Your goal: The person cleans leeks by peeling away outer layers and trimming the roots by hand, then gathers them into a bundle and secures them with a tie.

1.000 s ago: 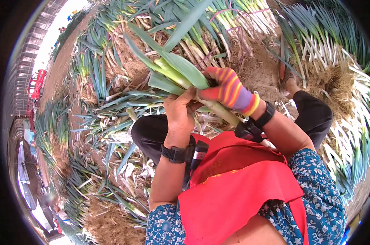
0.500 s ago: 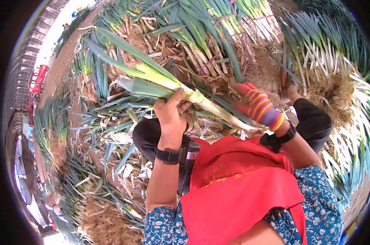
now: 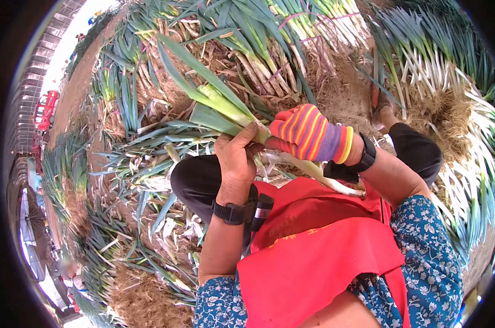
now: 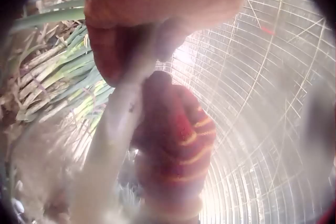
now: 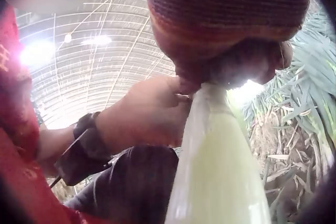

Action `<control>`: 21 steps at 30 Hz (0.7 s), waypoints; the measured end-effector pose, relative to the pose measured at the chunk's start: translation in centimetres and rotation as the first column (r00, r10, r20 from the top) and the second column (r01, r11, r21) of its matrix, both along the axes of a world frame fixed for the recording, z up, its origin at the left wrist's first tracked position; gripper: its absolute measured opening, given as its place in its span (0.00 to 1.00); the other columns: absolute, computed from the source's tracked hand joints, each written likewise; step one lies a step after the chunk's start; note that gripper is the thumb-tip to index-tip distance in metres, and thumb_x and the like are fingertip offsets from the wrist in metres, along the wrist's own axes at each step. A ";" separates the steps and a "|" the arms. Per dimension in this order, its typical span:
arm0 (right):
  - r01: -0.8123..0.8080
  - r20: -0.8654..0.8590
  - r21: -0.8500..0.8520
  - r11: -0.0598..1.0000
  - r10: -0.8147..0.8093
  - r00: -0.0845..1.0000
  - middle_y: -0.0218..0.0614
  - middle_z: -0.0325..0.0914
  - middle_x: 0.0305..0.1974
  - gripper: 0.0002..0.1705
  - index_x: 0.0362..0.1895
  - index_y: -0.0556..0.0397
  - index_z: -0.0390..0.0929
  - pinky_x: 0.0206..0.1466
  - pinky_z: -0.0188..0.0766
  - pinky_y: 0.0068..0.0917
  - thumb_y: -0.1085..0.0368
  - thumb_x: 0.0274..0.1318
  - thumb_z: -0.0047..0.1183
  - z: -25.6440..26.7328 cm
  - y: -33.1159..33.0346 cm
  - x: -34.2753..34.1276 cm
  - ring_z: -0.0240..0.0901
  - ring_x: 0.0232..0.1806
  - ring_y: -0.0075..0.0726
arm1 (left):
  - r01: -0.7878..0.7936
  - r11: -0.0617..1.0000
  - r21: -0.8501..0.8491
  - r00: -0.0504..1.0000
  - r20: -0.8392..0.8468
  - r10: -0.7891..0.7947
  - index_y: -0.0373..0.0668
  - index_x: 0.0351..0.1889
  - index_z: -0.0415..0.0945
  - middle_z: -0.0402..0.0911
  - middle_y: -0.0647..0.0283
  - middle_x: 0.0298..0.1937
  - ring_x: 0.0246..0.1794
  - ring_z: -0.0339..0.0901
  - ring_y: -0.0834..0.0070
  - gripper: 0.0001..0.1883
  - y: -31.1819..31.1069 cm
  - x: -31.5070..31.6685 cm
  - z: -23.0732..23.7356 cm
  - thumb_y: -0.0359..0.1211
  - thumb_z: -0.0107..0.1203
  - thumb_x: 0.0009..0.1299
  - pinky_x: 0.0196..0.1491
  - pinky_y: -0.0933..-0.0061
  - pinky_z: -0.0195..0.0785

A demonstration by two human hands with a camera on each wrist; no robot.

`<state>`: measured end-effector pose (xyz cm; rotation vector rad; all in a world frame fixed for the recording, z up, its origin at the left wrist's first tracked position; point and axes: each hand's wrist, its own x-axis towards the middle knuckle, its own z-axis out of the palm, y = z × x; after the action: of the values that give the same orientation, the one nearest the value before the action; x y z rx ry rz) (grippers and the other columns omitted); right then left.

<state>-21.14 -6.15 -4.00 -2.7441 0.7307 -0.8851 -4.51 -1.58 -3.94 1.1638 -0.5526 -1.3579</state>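
Note:
My bare left hand (image 3: 236, 156) grips a big green onion (image 3: 317, 173) near where its leaves part, thumb on top. The green leaves fan out to the upper left, and the pale stalk slants down right over the red apron (image 3: 318, 240). Just beside it, my right hand (image 3: 310, 134), in a striped knitted glove, pinches the same stalk with curled fingers. In the left wrist view the gloved hand (image 4: 178, 145) shows right below the bare fingers. The right wrist view has the smooth white stalk (image 5: 218, 166) running down from the glove (image 5: 226, 19).
Bundles of green onions (image 3: 264, 60) lie along the far side, with more rows (image 3: 428, 60) to the right. Loose trimmed leaves (image 3: 160, 147) cover the ground at the left. A rooty heap (image 3: 143, 295) is at lower left. Black-trousered knees (image 3: 195, 183) flank the apron.
Half a second ago my right hand was off the stalk, swung to the right beside a long leaf; now it is back on it. A broad upright leaf has left the onion.

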 end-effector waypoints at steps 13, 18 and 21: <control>-0.482 0.425 0.869 0.113 0.328 0.843 0.44 0.75 0.22 0.11 0.30 0.59 0.75 0.30 0.65 0.30 0.62 0.54 0.52 4.3 4.6 -5.7 0.73 0.26 0.40 | -0.245 0.968 -0.056 0.969 0.005 0.246 0.34 0.46 0.69 0.76 0.58 0.37 0.33 0.77 0.65 0.15 -2.2 3.8 -1.6 0.26 0.55 0.60 0.37 0.60 0.76; -0.261 0.195 0.797 0.544 0.178 0.965 0.39 0.77 0.27 0.12 0.34 0.56 0.77 0.33 0.68 0.28 0.61 0.48 0.57 2.0 5.2 -6.1 0.74 0.30 0.39 | -0.334 0.934 -0.129 0.942 -0.006 0.336 0.35 0.45 0.69 0.75 0.61 0.38 0.34 0.76 0.70 0.16 -2.4 3.9 -1.1 0.25 0.56 0.59 0.31 0.70 0.76; 0.224 -0.053 0.179 0.958 -0.218 0.975 0.41 0.76 0.29 0.19 0.36 0.54 0.77 0.36 0.69 0.31 0.55 0.42 0.61 -3.5 4.6 -5.9 0.74 0.33 0.45 | -0.341 0.930 -0.137 0.938 0.005 0.345 0.36 0.45 0.69 0.75 0.62 0.38 0.35 0.77 0.72 0.15 -2.0 3.1 -0.6 0.26 0.57 0.60 0.31 0.73 0.77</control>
<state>-27.06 -1.59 -7.54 -2.5546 1.0851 -0.7700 -1.44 -3.55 -4.52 1.1112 -0.4292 -0.9895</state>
